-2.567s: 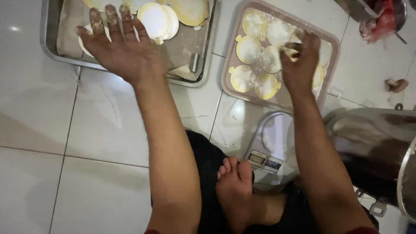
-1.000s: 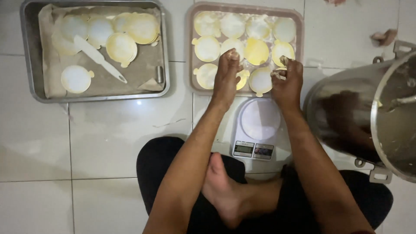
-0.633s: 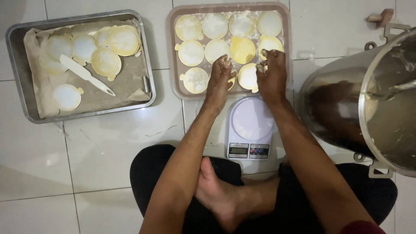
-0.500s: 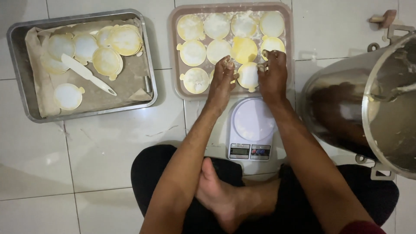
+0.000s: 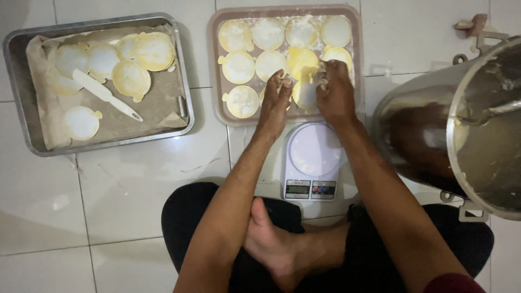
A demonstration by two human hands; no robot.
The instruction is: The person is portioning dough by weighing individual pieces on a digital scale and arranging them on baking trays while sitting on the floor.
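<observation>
Metal tray (image 5: 21, 97), far left: paper lining, round gold discs, white scraper (image 5: 106, 93). Pink tray (image 5: 217, 114), centre: rows of floured discs. Left hand (image 5: 274, 100) and right hand (image 5: 335, 89) both reaching into it, fingertips pinched on the gold disc (image 5: 304, 89) between them. Kitchen scale (image 5: 310, 157) just below. Mixing bowl (image 5: 434, 135) at right, cut off.

glossy white tiled floor (image 5: 125, 190) with grey grout lines
</observation>
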